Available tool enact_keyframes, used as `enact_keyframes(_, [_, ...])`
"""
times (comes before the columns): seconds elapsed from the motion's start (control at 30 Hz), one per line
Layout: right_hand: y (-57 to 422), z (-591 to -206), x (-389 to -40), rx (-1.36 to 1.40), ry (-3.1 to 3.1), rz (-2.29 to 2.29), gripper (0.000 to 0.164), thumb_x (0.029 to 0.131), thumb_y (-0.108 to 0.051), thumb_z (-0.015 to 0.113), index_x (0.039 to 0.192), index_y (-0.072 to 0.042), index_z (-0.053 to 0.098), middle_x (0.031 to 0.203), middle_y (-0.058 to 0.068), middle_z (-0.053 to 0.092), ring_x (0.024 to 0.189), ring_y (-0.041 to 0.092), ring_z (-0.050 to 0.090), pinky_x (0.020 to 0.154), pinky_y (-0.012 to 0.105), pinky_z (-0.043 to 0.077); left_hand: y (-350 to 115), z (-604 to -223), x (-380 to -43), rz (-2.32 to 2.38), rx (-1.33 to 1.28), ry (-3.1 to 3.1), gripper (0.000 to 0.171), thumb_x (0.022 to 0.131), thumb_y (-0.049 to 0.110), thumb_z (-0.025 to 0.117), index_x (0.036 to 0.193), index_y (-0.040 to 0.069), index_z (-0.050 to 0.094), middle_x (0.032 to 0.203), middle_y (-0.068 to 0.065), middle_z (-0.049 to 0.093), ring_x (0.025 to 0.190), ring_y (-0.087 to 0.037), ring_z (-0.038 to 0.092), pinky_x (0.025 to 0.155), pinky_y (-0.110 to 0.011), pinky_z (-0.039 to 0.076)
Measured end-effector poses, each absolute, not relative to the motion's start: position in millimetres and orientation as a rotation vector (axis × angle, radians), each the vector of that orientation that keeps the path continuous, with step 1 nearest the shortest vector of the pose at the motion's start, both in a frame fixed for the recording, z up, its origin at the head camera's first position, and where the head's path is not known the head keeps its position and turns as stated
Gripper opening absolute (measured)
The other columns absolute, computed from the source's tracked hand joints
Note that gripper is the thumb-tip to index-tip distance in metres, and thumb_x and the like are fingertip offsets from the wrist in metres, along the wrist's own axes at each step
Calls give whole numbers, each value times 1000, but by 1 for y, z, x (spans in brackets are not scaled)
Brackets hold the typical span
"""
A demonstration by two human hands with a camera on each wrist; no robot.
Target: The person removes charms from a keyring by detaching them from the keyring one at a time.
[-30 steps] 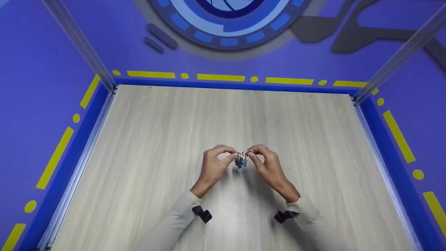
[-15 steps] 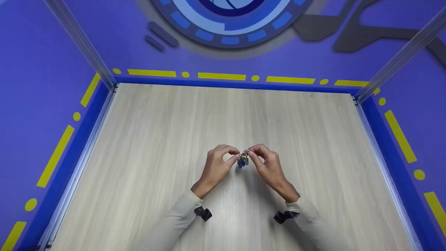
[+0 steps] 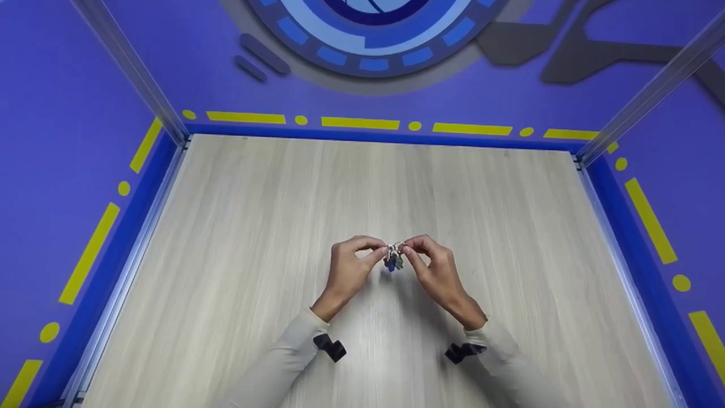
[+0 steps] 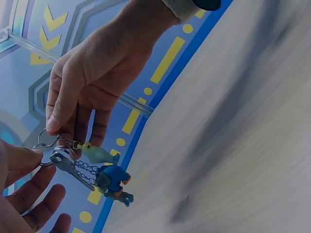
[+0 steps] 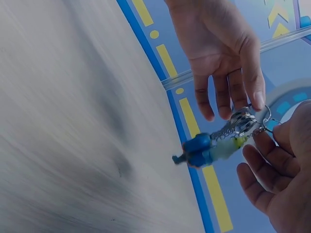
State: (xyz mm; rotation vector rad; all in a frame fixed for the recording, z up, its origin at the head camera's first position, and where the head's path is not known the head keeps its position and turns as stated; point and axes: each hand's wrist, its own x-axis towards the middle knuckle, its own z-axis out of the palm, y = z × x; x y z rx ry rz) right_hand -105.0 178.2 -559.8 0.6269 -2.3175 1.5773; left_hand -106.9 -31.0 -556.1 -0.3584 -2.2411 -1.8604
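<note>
In the head view my left hand [image 3: 348, 269] and right hand [image 3: 439, 272] meet above the middle of the table, thumb and finger of each pinching a metal ring. The rings appear linked. From them hang a metal key [image 4: 70, 169], thin chains [image 4: 87, 169], a pale green figure charm [image 4: 97, 153] and a blue figure charm [image 4: 112, 178]. In the right wrist view one split ring [image 5: 266, 114] shows beside the left thumb, and the blue charm [image 5: 197, 148] dangles lower. Fingertips partly hide the rings, so I cannot tell exactly how they join.
A light wood-grain table [image 3: 272, 198] lies below the hands. Blue walls [image 3: 362, 107] with yellow markings and metal corner posts [image 3: 133, 68] enclose its back and sides. A black wrist mount [image 3: 330, 347] sits on the left sleeve, another [image 3: 464, 352] on the right.
My left hand moved slightly right and then back left, while the right hand stayed nearly in place. The hanging charms shifted a little; both hands keep their pinch.
</note>
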Motion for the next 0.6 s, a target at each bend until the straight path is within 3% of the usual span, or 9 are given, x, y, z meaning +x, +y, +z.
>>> enact_keyframes(0.1, [177, -561, -106, 652, -2295, 1552, 7, 102, 6, 74, 103, -1, 74, 102, 9, 80, 98, 22, 77, 95, 25, 59, -31, -555, -107, -1903, -308, -2242, 2, 95, 9, 87, 96, 8, 87, 96, -5, 83, 95, -17, 77, 94, -39, 61])
enact_keyframes(0.33, [175, -560, -106, 705, -2242, 1471, 11, 98, 11, 75, 101, 0, 74, 100, 9, 80, 92, 27, 78, 93, 25, 60, -30, -554, -106, -1989, -218, -2248, 5, 94, 11, 87, 97, 8, 87, 95, 5, 83, 94, -16, 78, 91, -36, 62])
enact_keyframes(0.6, [175, -563, -106, 742, -2252, 1420, 11, 100, 8, 74, 103, -2, 73, 101, 10, 79, 93, 26, 78, 93, 29, 61, -29, -554, -105, -2041, -188, -2235, 5, 95, 12, 86, 96, 8, 87, 94, -1, 83, 92, -19, 78, 87, -34, 61])
